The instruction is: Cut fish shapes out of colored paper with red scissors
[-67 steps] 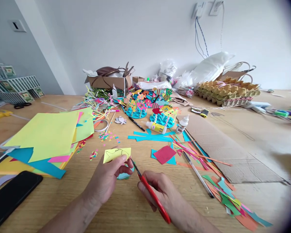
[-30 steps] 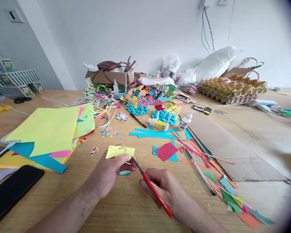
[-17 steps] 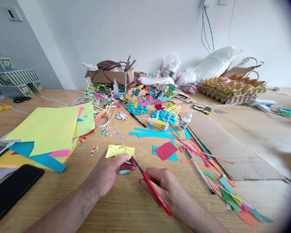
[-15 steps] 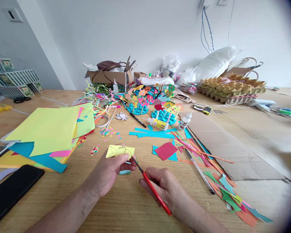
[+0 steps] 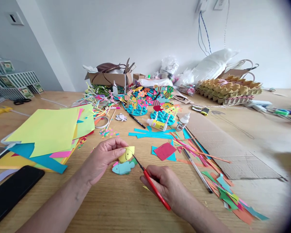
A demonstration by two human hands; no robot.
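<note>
Pale wooden tabletop (image 5: 126, 207) runs up to a white wall, and nearly all of it is covered in craft litter. At the near middle, the yellow paper piece (image 5: 126, 153) is pinched between thumb and fingertips of the left hand (image 5: 104, 158), lifted a little off the wood and turned edge-on toward the blades, so its drawn outline faces the person and the cutting edge can reach it. The right hand (image 5: 163, 187) is wrapped around the red handles of the scissors (image 5: 152, 187), with the thin dark blades angled up and leftward so that their tips meet the lower right edge of the yellow piece; whether the blades are parted or shut there is too small to tell. The two hands sit close together but do not touch.

Just under the yellow piece, a blue paper fish (image 5: 123, 168) lies flat on the table, apparently set there as a finished cut-out within easy reach. To the left, a stack of coloured sheets (image 5: 46, 132) lies fanned with yellow-green on top, and a black phone (image 5: 13, 191) rests beside it near the table edge. To the right lie a red paper square (image 5: 164, 150) on a blue scrap, a pen (image 5: 197, 171), and a drift of offcut strips (image 5: 223, 194) pushed aside. Farther back stand glue bottles (image 5: 183, 122), paper fish on blue stands (image 5: 147, 103), a cardboard box (image 5: 109, 78) and egg trays (image 5: 229, 89)
</note>
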